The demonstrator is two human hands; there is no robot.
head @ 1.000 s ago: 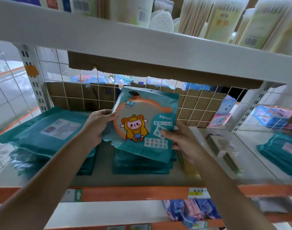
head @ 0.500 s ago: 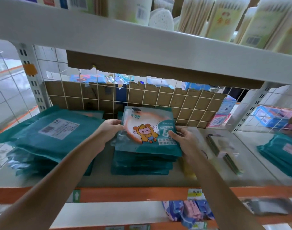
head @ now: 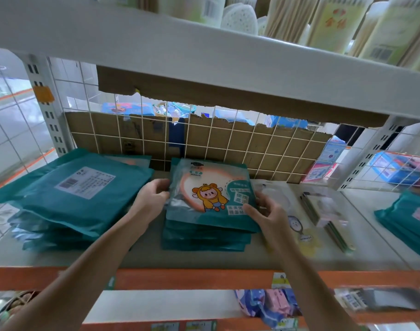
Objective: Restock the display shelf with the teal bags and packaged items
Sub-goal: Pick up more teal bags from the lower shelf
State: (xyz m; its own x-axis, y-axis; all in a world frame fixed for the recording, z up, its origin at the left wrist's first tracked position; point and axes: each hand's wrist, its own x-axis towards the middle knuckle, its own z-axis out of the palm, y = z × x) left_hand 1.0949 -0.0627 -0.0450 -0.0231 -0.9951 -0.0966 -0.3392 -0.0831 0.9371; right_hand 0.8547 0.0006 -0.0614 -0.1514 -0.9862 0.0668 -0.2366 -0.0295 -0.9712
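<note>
hands: left hand (head: 154, 199) and right hand (head: 266, 211) each pinch a side edge | thing: teal cartoon-printed plastic packet (head: 211, 194) between them, resting on the teal packet stack (head: 204, 240) | progress: seemingly placed; release not yet done

Teal stock on a pale grey shelf board (head: 204, 259) with an orange front rail (head: 180, 279).
The top teal bag (head: 211, 199) of the middle stack carries a peach-orange ring, a cartoon figure in a yellow hood and white text panels. The left stack of teal bags (head: 68, 194) shows a white label with a black barcode; the right teal stack (head: 404, 228) has a pink label. Behind, a white wire grid (head: 228, 144) crosses brown cardboard (head: 264, 151). Pink and blue packets (head: 268, 304) lie below.
</note>
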